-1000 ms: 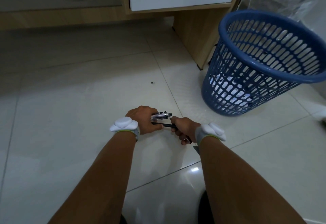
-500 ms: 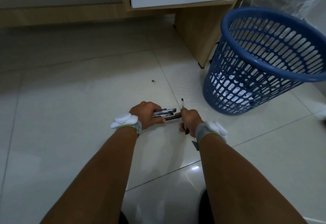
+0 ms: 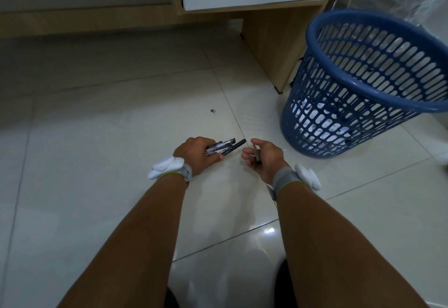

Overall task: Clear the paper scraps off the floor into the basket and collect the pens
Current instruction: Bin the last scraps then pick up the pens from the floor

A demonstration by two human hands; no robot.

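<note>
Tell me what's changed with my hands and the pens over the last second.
The right hand has pulled away to the right from the left hand. A second ago they met at the pens, and now they sit apart. The right hand holds one dark pen. The left hand still grips the bundle of pens. The basket and the floor speck have not moved.

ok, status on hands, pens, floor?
Hands: left hand grips pen bundle; right hand holds single pen. Scraps: paper scraps inside basket. Only a small dark speck on floor; nothing blocking.
</note>
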